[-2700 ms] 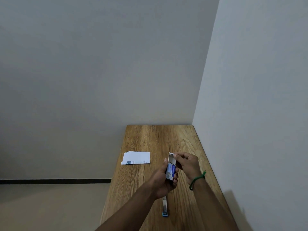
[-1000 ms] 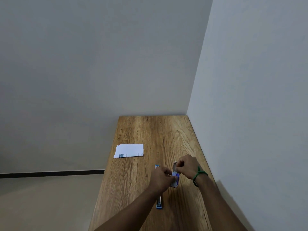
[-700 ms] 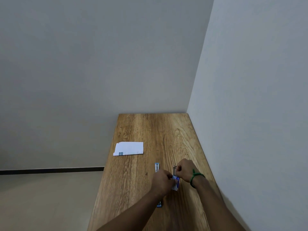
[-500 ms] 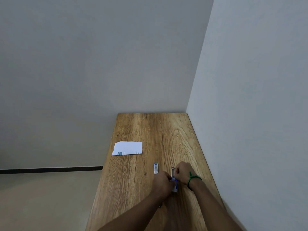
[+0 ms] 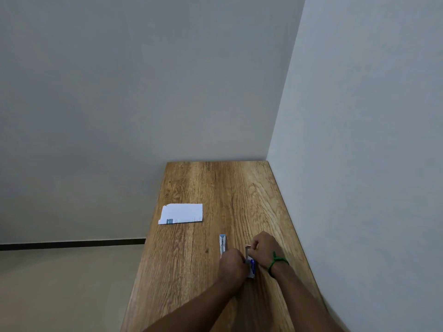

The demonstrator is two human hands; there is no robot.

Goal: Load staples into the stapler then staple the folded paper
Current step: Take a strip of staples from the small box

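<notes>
A small blue-and-white staple box [image 5: 251, 268] sits low over the wooden table [image 5: 215, 188], between both hands. My left hand [image 5: 232, 264] grips its lower part. My right hand [image 5: 263, 249], with a green band at the wrist, pinches the box's open top flap. The slim blue-and-silver stapler [image 5: 222, 243] lies flat on the table just left of the box, its near end hidden under my left hand. The folded white paper [image 5: 181, 213] lies further back near the table's left edge. No staples are visible.
A wall runs along the table's right edge and another stands behind its far end. The left edge of the table drops to a beige floor [image 5: 60, 283] with a dark skirting line.
Both hands have lowered the staple box from mid-air down close to the table, beside the stapler. The camera view has shifted up and back. The paper and stapler have not moved.
</notes>
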